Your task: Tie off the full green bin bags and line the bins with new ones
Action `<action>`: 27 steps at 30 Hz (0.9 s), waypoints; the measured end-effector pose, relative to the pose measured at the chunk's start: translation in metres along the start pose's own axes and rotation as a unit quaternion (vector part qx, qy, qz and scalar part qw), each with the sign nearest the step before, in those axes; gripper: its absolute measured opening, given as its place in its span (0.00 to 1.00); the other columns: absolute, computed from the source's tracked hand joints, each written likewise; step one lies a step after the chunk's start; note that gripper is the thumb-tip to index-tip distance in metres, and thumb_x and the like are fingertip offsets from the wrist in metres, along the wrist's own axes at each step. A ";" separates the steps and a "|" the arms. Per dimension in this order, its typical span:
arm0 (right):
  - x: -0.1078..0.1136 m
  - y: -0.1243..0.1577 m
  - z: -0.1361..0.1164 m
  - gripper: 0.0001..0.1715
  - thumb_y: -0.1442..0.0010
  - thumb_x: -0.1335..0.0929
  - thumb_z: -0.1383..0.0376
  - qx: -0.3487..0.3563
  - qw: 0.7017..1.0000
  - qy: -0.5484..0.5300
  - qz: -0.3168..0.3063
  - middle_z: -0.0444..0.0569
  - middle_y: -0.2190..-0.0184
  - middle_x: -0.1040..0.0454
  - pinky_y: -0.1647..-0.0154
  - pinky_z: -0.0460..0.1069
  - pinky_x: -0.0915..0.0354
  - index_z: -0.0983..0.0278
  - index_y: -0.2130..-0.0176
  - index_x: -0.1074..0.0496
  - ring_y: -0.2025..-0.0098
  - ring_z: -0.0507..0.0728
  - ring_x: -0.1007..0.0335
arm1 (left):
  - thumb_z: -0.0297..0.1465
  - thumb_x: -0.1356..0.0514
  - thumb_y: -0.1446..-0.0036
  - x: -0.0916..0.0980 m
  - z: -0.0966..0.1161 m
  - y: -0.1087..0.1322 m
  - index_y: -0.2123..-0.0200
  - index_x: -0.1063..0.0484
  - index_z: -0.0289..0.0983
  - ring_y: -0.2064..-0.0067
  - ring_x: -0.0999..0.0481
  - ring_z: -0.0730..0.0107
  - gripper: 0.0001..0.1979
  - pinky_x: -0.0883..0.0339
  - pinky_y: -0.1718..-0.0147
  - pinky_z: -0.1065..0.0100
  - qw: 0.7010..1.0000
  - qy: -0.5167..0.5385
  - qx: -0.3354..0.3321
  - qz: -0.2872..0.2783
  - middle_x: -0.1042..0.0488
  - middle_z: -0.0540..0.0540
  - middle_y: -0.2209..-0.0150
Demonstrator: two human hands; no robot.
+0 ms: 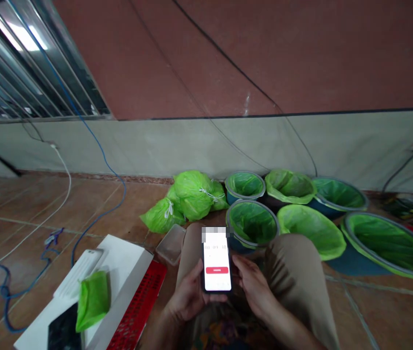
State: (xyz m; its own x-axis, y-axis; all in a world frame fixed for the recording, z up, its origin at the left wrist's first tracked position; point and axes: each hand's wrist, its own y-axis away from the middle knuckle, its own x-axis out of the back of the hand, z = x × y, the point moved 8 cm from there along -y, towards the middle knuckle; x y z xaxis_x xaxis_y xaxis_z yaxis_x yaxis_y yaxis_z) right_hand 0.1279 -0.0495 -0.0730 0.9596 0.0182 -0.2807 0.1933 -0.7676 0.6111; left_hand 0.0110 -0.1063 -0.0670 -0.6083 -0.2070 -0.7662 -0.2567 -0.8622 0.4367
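A smartphone [217, 284] with a bright white screen, digits and a red button stands tilted between my knees. My left hand [189, 294] grips it, thumb along the left edge and fingers underneath. My right hand [253, 284] is closed, with its fingers at the phone's right edge; how firmly they press is hard to see. Beyond my knees, a knotted light-green bag [194, 197] lies against other filled bags. To their right, several bins, such as a teal one [250, 243], are lined with green bags.
On my left a white box [119, 262] carries a green packet [93, 299], a black flat item [64, 328] and a white device [78, 274]. A red crate [139, 301] lies alongside. A clear container [172, 244] sits by my knee. Blue cable [93, 228] crosses the tiles.
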 end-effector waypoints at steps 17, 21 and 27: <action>-0.002 0.008 -0.006 0.18 0.60 0.24 0.54 0.030 0.998 -0.048 -0.007 0.47 0.64 0.21 0.63 0.50 0.35 0.60 0.68 0.23 0.61 0.59 0.28 | 0.42 0.53 0.35 0.001 0.000 0.000 0.43 0.33 0.33 0.55 0.23 0.57 0.25 0.26 0.62 0.56 0.998 0.029 -0.008 -0.057 0.23 0.36 0.52; -0.014 0.018 -0.011 0.16 0.57 0.25 0.55 0.048 0.997 -0.030 -0.057 0.48 0.64 0.22 0.63 0.50 0.35 0.59 0.68 0.21 0.61 0.59 0.29 | 0.40 0.54 0.34 0.005 0.004 0.003 0.43 0.33 0.35 0.56 0.22 0.57 0.24 0.25 0.64 0.56 0.994 0.062 -0.018 -0.084 0.23 0.38 0.52; -0.038 0.033 -0.024 0.15 0.56 0.25 0.55 0.069 0.990 0.000 -0.121 0.46 0.70 0.23 0.65 0.48 0.38 0.61 0.69 0.21 0.66 0.56 0.31 | 0.39 0.54 0.34 0.006 0.009 0.010 0.46 0.30 0.32 0.60 0.20 0.57 0.23 0.24 0.67 0.58 0.987 0.097 -0.021 -0.125 0.21 0.38 0.57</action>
State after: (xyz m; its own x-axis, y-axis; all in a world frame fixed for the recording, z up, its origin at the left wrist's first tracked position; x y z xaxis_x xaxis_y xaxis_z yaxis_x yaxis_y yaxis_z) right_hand 0.1024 -0.0603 -0.0247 0.8884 0.2131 -0.4067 0.3884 -0.8211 0.4182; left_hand -0.0017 -0.1120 -0.0627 -0.3732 -0.0670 -0.9253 -0.3462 -0.9153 0.2059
